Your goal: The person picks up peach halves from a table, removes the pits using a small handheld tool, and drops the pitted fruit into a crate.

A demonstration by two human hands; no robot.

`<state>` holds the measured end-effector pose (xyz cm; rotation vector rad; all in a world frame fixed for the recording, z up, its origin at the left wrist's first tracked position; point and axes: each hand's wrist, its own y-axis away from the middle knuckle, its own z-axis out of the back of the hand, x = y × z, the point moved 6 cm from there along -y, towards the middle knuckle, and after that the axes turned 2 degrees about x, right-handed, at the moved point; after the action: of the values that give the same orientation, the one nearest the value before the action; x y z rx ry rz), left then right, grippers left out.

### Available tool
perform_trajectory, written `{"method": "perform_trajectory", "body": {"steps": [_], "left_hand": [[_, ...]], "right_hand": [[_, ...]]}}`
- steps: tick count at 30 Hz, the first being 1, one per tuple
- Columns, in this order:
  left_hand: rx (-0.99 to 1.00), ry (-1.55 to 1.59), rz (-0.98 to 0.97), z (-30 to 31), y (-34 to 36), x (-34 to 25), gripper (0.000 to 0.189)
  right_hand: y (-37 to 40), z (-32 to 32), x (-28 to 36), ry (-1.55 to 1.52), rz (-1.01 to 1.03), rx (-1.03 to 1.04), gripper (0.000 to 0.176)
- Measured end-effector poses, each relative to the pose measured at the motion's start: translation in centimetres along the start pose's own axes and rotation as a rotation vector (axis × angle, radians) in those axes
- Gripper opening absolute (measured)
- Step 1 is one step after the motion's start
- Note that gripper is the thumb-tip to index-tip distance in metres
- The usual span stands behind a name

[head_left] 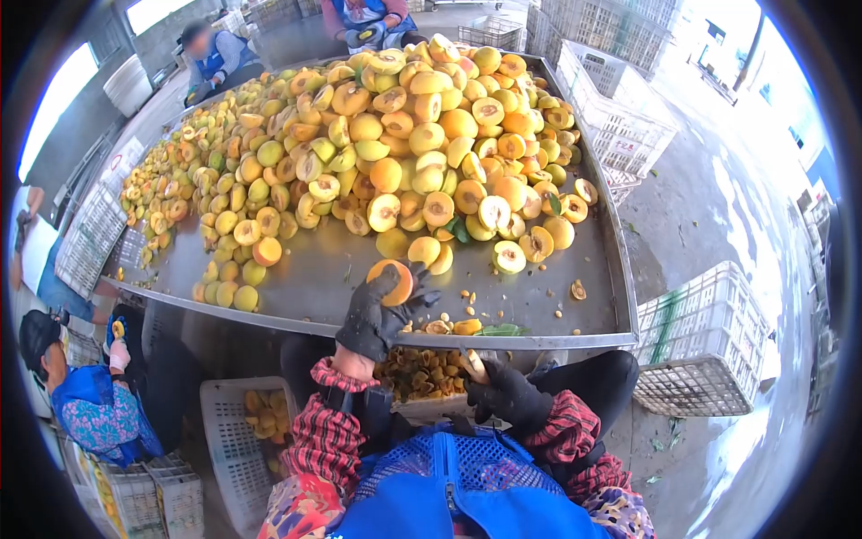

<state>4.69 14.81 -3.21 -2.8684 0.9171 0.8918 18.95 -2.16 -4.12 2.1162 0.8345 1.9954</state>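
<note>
My left hand (377,314), in a dark glove, reaches over the front edge of the metal table (323,278) and grips an orange-yellow fruit (395,280). My right hand (503,391), also gloved, stays low by my lap and holds a small knife (472,364) with its tip up. A big heap of yellow and orange fruit (395,135), many cut in halves, covers the table behind. Loose pits and a fruit half (466,326) lie near the table's front rim.
A white crate with fruit pieces (256,422) stands at my left knee, another bin of cut fruit (422,373) under the table edge. White crates (700,341) stack on the right. Other people work at the left (81,395) and far side (211,58).
</note>
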Motion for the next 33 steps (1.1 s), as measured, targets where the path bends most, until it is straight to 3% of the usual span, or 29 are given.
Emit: {"method": "perform_trajectory", "body": {"steps": [5,8,9,12,15,18,24,27,30,33], "left_hand": [[0.071,0.253,0.013,-2.9,3.7,1.7,0.05],[-0.024,0.294,0.058,-3.0,4.6,2.3,0.051],[0.019,0.225,0.036,-2.5,4.7,2.7,0.056],[0.325,0.583,0.088,-2.9,5.0,3.6,0.054],[0.204,0.483,0.043,-1.7,5.1,3.9,0.053],[0.232,0.49,0.003,-1.3,4.7,4.1,0.05],[0.074,0.346,-0.031,-0.4,4.7,4.8,0.044],[-0.12,0.148,-0.042,0.0,5.0,4.6,0.041],[-0.131,0.148,-0.024,-0.2,5.2,4.5,0.04],[-0.09,-0.539,-0.207,1.6,4.9,3.6,0.037]], "right_hand": [[0.3,-2.0,5.3,0.179,0.122,-0.064,0.026],[-0.3,-2.8,6.4,0.465,0.275,-0.158,0.029],[-0.4,-3.0,6.5,0.509,0.278,-0.18,0.029],[-0.3,-3.6,7.2,0.621,0.312,-0.242,0.028],[0.2,-4.0,8.4,0.679,0.359,-0.275,0.027],[0.1,-4.2,8.2,0.723,0.337,-0.29,0.024],[-1.0,-4.5,7.0,0.805,0.309,-0.309,0.017],[-2.2,-4.4,5.2,0.836,0.3,-0.281,0.016],[-3.2,-4.4,3.8,0.88,0.26,-0.259,0.018],[-3.7,-4.5,3.2,0.852,0.137,-0.241,0.02]]}}
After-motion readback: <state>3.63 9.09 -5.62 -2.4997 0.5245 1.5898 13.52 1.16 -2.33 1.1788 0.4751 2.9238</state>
